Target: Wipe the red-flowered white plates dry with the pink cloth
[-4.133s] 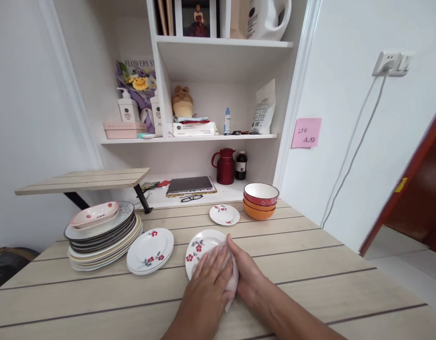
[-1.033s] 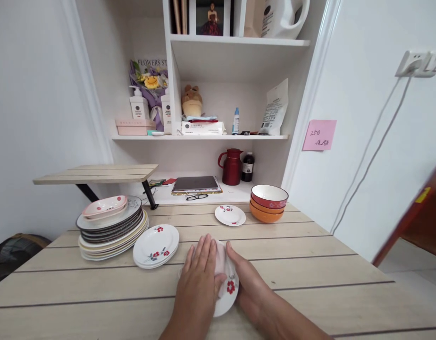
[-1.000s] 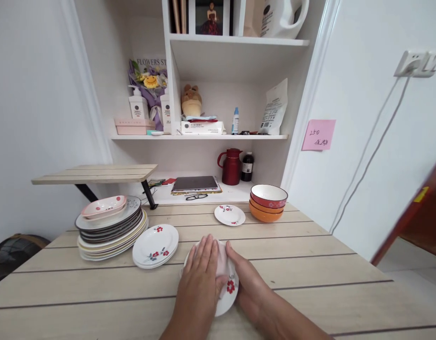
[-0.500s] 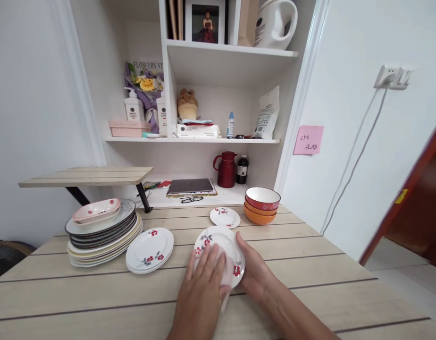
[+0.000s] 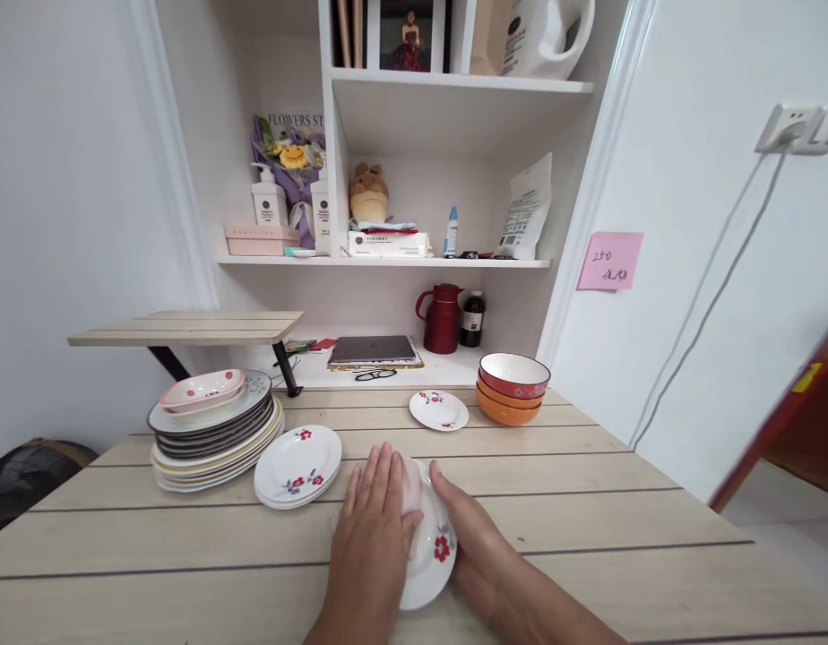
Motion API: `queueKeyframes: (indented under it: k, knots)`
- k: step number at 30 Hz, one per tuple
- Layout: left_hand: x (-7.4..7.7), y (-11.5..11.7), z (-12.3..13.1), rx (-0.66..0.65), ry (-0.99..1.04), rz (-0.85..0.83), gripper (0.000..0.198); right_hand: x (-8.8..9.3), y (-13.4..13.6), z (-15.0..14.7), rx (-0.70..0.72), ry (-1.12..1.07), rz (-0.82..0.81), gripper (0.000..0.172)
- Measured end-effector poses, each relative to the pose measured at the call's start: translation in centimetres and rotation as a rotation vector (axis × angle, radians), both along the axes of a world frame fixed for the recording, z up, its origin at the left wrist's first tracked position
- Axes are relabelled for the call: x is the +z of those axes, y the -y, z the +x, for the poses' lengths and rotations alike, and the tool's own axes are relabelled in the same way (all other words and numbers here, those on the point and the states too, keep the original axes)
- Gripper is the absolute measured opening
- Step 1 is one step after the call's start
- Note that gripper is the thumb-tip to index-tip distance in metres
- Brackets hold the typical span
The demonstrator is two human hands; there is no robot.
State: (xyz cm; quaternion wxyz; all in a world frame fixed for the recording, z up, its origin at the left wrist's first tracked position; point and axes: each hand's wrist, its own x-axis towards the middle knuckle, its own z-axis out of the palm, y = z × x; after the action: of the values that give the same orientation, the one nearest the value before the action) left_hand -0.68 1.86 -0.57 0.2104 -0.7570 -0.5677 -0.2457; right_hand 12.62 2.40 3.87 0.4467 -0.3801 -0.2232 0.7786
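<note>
A small white plate with red flowers [image 5: 433, 557] lies on the wooden table [image 5: 589, 528] in front of me. My left hand [image 5: 374, 546] lies flat on it, fingers together, pressing a pale pink cloth [image 5: 411, 488] onto the plate. My right hand [image 5: 471, 546] grips the plate's right rim and steadies it. Most of the plate and cloth is hidden under my left hand.
To the left stand a small stack of flowered plates [image 5: 297, 464] and a tall pile of larger plates [image 5: 212, 434] topped by a pink dish [image 5: 202, 390]. Behind are a small saucer [image 5: 439, 409], stacked red and orange bowls [image 5: 513, 387], and shelves with a red jug [image 5: 444, 318].
The plate and both hands have slid back toward me and a little left since half a second ago. The left hand keeps rubbing the cloth over the plate.
</note>
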Motion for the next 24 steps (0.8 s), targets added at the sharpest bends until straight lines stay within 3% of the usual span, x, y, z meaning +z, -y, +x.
queueKeyframes:
  k: [10, 16, 19, 24]
  knots:
    - [1.0, 0.6, 1.5, -0.185, -0.076, -0.07, 0.064, -0.5, -1.2, 0.7, -0.01, -0.047, -0.055, 0.048]
    - [0.9, 1.4, 2.1, -0.374, -0.164, -0.173, 0.065, -0.3, -2.8, 2.7, 0.072, -0.111, -0.067, 0.066]
    - [1.0, 1.4, 2.0, -0.343, -0.174, -0.141, 0.063, 0.2, -3.2, 3.5, 0.07, -0.173, -0.02, 0.068]
    - [1.6, 1.1, 0.7, -0.115, -0.065, -0.027, 0.051, 0.6, -3.1, 3.3, 0.005, -0.213, 0.042, 0.061]
